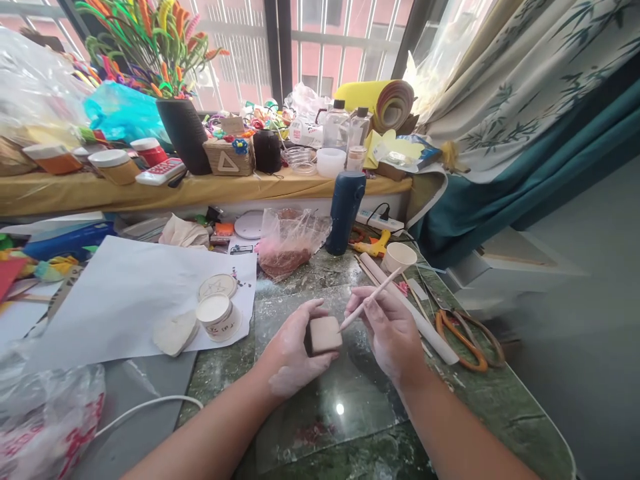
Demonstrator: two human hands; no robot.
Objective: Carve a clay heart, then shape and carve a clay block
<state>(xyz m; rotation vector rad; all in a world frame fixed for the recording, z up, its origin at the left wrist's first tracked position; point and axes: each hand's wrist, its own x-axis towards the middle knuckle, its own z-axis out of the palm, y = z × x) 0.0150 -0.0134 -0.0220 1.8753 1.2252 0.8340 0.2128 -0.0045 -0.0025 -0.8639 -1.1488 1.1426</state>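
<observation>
My left hand (299,349) is wrapped round a small pale block of clay (326,335) with rounded corners, its fingers and thumb on either side. My right hand (387,325) pinches a slim whitish stick (373,298) like a pen. The stick's lower tip meets the block's right edge, or comes very close to it. White powder coats both hands. Beneath them lies a clear sheet (300,427) on the dark green tabletop.
Left of my hands are a paper cup (219,317), a heart-shaped pale piece (175,331) and a round disc (218,286) on white paper (145,280). Scissors (463,333), a white roller (430,320) and another cup (399,256) lie right. A blue flask (346,213) stands behind.
</observation>
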